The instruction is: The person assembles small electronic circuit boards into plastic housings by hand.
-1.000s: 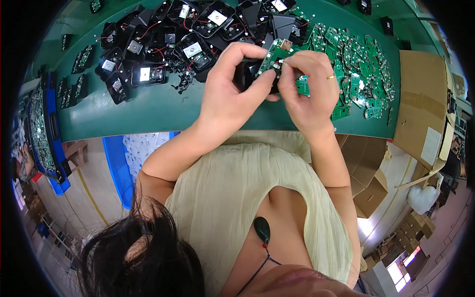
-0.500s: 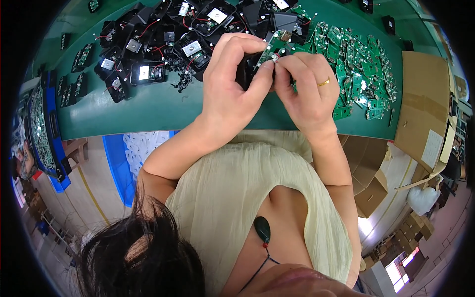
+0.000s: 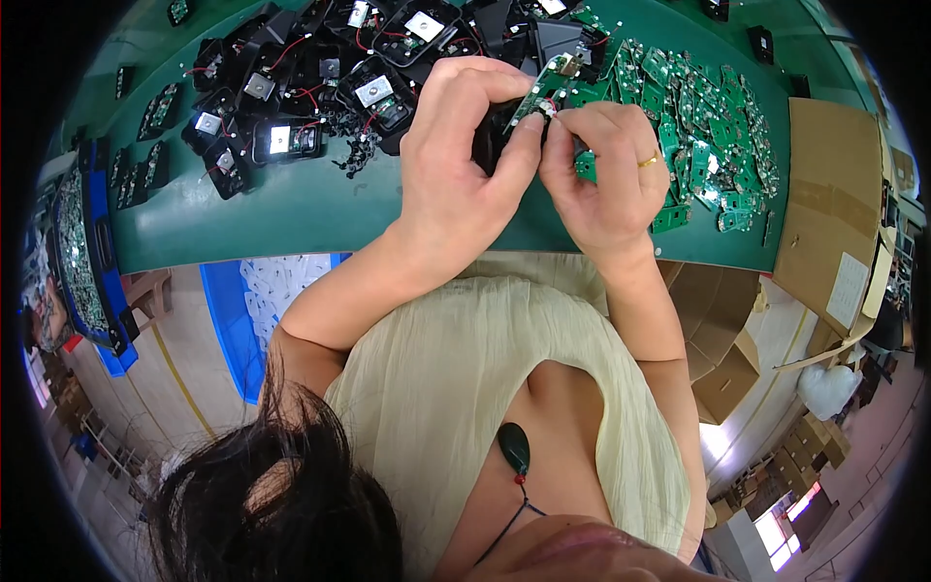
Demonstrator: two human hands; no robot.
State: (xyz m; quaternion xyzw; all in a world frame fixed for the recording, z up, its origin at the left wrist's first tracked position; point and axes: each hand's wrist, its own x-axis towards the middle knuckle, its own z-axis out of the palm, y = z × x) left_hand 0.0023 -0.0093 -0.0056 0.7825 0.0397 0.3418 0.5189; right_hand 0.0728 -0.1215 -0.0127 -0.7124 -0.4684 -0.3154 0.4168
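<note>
L hand [image 3: 464,155] has fingers curled round green PCB [image 3: 540,89] + black housing [image 3: 489,139], above tabletop [image 3: 291,218]; R hand [image 3: 611,160] pinched nearly together by red wire [image 3: 552,101], can't tell if gripping. Best: brace PCB w/ L thumb, R touch light, don't tug wire.

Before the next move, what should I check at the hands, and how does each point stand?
1. Left hand supports the board: ok.
2. Right hand is at the board: ok, its fingertips are beside the red wire.
3. Right hand grips the wire: cannot tell, too small.
4. Wire fully connected: cannot tell, fingers crowd it.
5. Both hands free for another part: not ok, both are at the board.
6. Loose boards on the right-hand side: ok, heaped there.
</note>
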